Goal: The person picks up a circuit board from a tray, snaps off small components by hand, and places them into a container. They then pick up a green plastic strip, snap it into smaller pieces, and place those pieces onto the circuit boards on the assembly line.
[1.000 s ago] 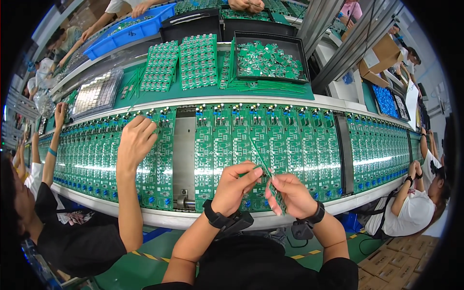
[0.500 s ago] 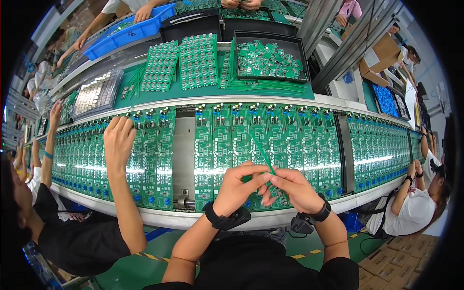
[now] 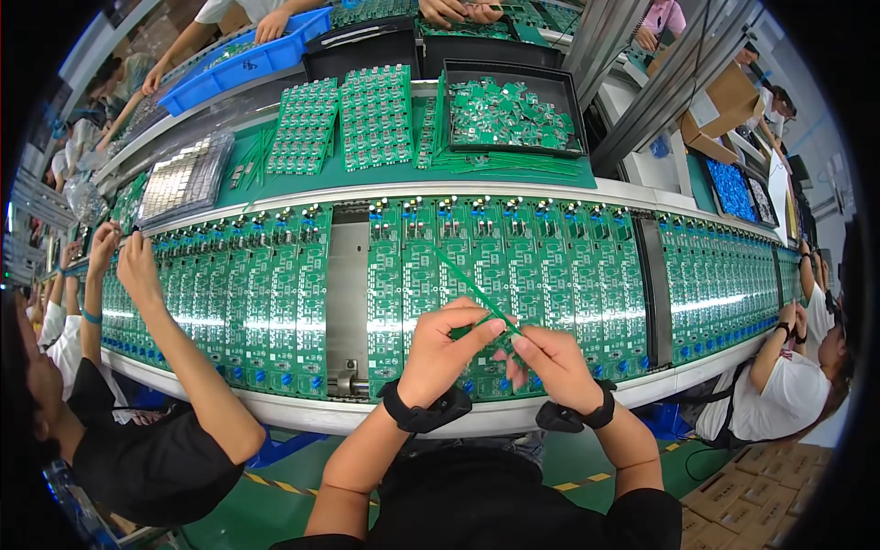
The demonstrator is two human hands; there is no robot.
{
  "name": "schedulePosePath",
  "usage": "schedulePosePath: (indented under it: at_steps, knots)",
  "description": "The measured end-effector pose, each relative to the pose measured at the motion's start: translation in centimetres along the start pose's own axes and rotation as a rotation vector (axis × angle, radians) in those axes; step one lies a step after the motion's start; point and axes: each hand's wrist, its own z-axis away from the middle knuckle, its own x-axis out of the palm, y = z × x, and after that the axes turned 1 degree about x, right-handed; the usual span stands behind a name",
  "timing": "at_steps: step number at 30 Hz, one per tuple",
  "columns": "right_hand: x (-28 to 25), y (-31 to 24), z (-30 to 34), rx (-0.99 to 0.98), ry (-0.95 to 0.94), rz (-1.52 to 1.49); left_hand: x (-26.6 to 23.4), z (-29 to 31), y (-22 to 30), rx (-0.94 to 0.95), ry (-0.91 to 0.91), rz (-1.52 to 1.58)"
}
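Note:
A thin green circuit-board strip (image 3: 466,277) slants up and to the left above the conveyor. Near its lower end, the fingers of my left hand (image 3: 438,353) pinch it. My right hand (image 3: 555,363) is closed on the same end, thumb and fingers pressed together close to the left thumb. Whatever lies between the two hands is partly hidden by the fingers. Below both hands run long green circuit boards (image 3: 568,275), set side by side, with white and blue parts along their far ends.
Beyond the conveyor stand panels of small boards (image 3: 377,117) and a black tray (image 3: 579,128) of loose green pieces. Flat green strips (image 3: 522,169) lie before the tray. A co-worker's arm (image 3: 179,344) reaches over the boards at left; another person (image 3: 779,376) sits at right.
The strip's upper end has swung to the left, and my hands have shifted slightly. The co-worker's hand at left has moved farther left.

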Motion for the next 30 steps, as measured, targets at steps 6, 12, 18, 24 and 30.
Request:
schedulePosePath:
  at_steps: [6,12,18,24,30]
  knots:
    - [0.6,0.5,0.1,0.075,-0.204,-0.599,-0.2,0.1,-0.7,-0.195,-0.082,0.371]
    - [0.9,-0.6,-0.3,0.038,0.008,-0.36,0.2,0.0,-0.1,-0.177,0.026,0.477]
    - [0.4,-1.1,-0.2,0.01,-0.032,-0.02,0.4,0.1,-1.0,0.082,-0.036,-0.003]
    - [-0.1,-1.1,0.1,0.057,0.013,0.105,0.0,0.3,-0.3,0.053,-0.011,-0.005]
    - [-0.4,0.5,-0.5,0.176,-0.452,-0.719,0.0,0.4,-0.7,-0.085,-0.081,0.266]
